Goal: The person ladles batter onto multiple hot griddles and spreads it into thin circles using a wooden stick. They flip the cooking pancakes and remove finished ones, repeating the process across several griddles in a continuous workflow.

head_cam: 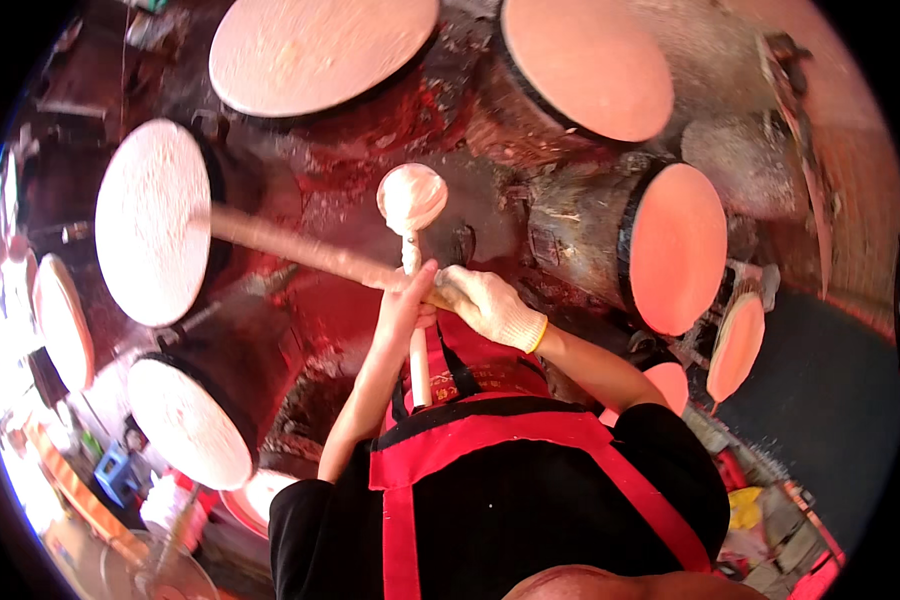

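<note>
My left hand (411, 300), bare, is closed around the pale handle of a ladle (418, 352). The ladle's round head (414, 195), heaped with a thick, pale batter-like mass, points away from my body. My right hand (491, 307), in a whitish knit glove with a yellow cuff, grips the near end of a long wooden stick (307, 251). The stick crosses the ladle's handle at my left hand; whether that hand also touches it, I cannot tell. Its blurred far end lies over the edge of a round, black-rimmed plate (154, 225) with a white, rough surface.
More round plates with pale tops stand in a ring: far left (322, 56), far right (589, 67), right (677, 247) and near left (190, 424). Between them is a dark, reddish, crusted surface (352, 172). A blue plastic item (116, 472) lies at lower left.
</note>
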`<state>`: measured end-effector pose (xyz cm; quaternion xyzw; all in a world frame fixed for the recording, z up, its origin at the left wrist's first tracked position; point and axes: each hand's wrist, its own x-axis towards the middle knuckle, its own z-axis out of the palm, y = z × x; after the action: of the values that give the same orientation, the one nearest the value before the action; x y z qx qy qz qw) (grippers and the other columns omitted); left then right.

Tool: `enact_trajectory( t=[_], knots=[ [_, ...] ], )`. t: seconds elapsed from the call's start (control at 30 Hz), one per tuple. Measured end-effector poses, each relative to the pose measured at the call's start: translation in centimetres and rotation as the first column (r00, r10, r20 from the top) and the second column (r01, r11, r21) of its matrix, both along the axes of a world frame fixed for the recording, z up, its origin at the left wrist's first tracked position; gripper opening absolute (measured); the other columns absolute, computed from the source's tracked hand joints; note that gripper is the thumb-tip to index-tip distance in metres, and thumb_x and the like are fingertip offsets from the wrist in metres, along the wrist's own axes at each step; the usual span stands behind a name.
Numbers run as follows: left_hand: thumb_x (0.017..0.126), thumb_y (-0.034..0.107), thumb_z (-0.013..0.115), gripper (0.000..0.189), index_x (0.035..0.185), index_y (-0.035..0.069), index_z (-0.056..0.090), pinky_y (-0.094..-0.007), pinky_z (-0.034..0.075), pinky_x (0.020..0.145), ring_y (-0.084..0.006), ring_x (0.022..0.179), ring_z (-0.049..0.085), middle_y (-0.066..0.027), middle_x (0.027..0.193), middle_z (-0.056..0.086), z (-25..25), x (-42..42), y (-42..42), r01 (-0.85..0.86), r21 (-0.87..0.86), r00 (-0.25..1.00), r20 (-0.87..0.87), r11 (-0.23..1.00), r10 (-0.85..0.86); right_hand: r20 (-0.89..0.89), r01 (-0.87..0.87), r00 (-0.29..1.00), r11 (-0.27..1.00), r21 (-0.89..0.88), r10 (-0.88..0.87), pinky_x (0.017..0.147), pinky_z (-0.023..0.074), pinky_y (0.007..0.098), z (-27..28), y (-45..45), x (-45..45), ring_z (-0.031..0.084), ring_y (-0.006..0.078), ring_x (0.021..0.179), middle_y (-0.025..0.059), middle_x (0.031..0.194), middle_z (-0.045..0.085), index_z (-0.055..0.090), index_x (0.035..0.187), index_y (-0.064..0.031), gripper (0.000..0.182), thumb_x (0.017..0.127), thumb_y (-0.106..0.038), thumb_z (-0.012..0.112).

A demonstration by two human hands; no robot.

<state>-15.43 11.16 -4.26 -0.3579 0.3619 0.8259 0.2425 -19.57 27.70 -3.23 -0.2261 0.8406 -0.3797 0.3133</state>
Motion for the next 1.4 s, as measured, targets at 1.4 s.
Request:
enact_trajectory(
  t=[1.4],
  knots=[
    [0.094,0.019,0.052,0.022,0.111,0.015,0.039,-0.0186,0.024,0.039,-0.0023,0.044,0.029,0.0036,0.073,0.040,-5.0,1.4,0.5,-0.327,0.163,0.914,0.304,0.931,0.267,0.577,0.863,0.144,0.388,0.325,-0.804,0.079,0.0524,0.0418,-29.3,9.4,-21.1,0.055,0.0266,0.093,0.0121,0.105,0.056,0.051,0.110,-0.0008,0.022,0.091,-0.012,0.051]
  ],
)
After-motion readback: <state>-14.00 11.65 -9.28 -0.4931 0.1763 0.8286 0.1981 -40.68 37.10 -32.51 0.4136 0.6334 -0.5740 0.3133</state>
